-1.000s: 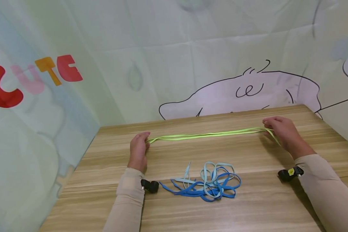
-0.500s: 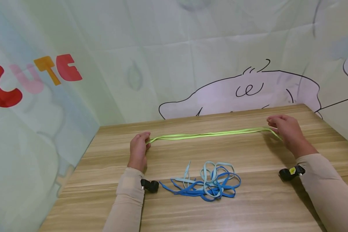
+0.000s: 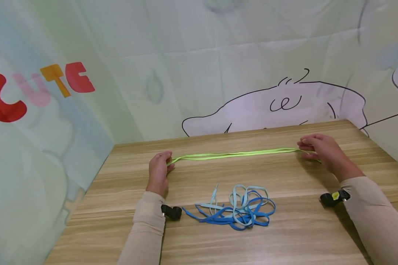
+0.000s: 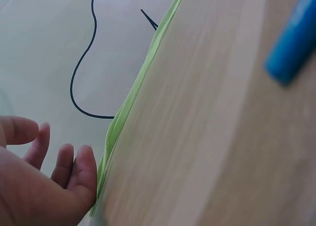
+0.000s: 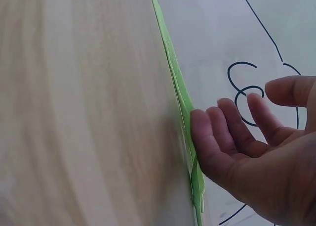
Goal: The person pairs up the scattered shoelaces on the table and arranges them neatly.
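A neon yellow-green shoelace, lying doubled in a long line, stretches across the back of the wooden table. At its left end is my left hand, fingers loosely bent; in the left wrist view the little finger rests against the lace and the thumb stands apart. My right hand is at the other end. The right wrist view shows its little finger touching the lace, with the thumb and other fingers spread apart. Part of the right end is hidden behind that hand.
Nearer the front of the table lies a loose tangle of light blue laces and darker blue laces. A printed cloth backdrop hangs behind the table's back edge. Black cameras sit on both wrists.
My right hand moved slightly right, then back left, its fingers spreading more loosely at the lace's end. My left hand's lower fingers loosened a little; the blue laces stayed put.
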Available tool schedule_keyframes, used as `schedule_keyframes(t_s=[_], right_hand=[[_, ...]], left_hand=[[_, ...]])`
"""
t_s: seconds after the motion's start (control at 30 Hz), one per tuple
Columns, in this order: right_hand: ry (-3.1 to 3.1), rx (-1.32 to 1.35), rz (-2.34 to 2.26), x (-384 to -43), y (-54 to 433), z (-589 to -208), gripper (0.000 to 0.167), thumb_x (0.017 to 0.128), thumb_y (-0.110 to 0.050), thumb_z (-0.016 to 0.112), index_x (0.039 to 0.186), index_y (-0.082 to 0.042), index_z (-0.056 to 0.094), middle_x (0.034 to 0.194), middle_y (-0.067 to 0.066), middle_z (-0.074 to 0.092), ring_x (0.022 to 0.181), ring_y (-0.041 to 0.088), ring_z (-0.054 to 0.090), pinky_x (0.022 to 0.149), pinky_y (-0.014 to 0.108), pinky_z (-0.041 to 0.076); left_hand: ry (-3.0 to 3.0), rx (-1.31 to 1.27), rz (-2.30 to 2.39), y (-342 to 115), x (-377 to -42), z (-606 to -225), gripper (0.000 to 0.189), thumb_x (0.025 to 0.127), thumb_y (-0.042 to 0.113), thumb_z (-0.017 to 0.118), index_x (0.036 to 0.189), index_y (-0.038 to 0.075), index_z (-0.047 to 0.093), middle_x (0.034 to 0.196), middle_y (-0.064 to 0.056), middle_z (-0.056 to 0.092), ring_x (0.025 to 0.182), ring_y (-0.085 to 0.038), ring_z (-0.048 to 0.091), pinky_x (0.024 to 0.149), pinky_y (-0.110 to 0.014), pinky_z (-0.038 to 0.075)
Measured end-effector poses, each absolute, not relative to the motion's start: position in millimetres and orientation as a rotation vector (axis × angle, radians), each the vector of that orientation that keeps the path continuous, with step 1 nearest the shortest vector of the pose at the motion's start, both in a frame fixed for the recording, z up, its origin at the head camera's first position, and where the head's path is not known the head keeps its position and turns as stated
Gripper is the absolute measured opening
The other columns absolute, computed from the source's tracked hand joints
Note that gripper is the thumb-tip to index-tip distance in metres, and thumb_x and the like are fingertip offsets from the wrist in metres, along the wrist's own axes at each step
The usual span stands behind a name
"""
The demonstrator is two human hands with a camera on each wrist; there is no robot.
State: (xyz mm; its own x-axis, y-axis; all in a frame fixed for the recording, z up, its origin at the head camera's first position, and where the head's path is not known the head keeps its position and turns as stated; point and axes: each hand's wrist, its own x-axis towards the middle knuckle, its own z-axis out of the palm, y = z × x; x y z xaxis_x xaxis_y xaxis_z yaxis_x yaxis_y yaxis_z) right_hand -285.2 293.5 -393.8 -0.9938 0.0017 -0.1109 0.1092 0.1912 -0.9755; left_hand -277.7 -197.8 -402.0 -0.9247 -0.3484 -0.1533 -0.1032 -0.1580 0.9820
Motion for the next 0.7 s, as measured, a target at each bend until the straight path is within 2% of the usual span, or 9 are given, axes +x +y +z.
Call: schedule_keyframes(t_s=[0.37, 0.57, 0.7], right_hand=[[2.384, 0.082, -1.893, -287.3, 290.9, -393.7, 0.039, 0.107, -0.025, 0.045, 0.129, 0.007, 0.046, 0.088, -0.021, 0.066, 0.088, -0.004, 0.064, 0.08, 0.026, 0.056], [2.45, 0.078, -1.824, -282.8, 294.8, -393.2, 0.046, 0.107, -0.03, 0.045, 0.133, 0.008, 0.046, 0.089, -0.021, 0.066, 0.088, -0.004, 0.064, 0.08, 0.024, 0.055], [2.456, 0.102, -1.824, -280.0, 299.7, -393.4, 0.044, 0.107, -0.03, 0.044, 0.132, 0.007, 0.047, 0.087, -0.02, 0.067, 0.086, -0.003, 0.064, 0.078, 0.023, 0.055]], left_hand=[[-1.911, 0.51, -2.234, -199.6, -275.4, -399.0, 0.032, 0.102, 0.011, 0.051, 0.128, -0.007, 0.056, 0.124, -0.017, 0.055, 0.113, -0.024, 0.053, 0.079, -0.023, 0.053], [-1.959, 0.442, -2.274, -194.3, -270.1, -397.1, 0.034, 0.103, 0.012, 0.05, 0.131, -0.006, 0.056, 0.131, -0.02, 0.056, 0.118, -0.027, 0.055, 0.088, -0.029, 0.051], [-2.098, 0.365, -2.26, -189.5, -262.3, -396.7, 0.033, 0.105, 0.014, 0.049, 0.131, -0.006, 0.057, 0.125, -0.018, 0.061, 0.113, -0.026, 0.06, 0.09, -0.033, 0.051]])
